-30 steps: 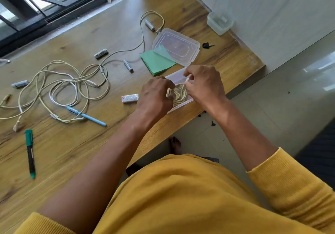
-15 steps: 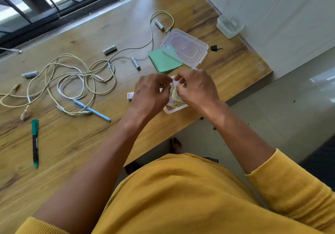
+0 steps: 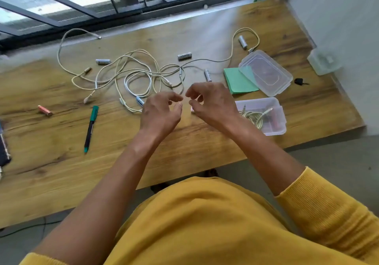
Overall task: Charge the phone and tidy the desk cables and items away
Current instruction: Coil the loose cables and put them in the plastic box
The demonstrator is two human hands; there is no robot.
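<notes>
Both hands, left hand (image 3: 162,112) and right hand (image 3: 213,102), hover loosely curled and empty over bare wood near the worktop (image 3: 51,174) front edge. A coiled cable (image 3: 255,117) lies in the clear box (image 3: 281,119) beside the right wrist, at the front edge. Beyond the fingers sprawl tangled cables (image 3: 135,74), scattered batteries (image 3: 207,75), a green marker (image 3: 91,128), green paper (image 3: 239,81) and the lid (image 3: 265,73).
</notes>
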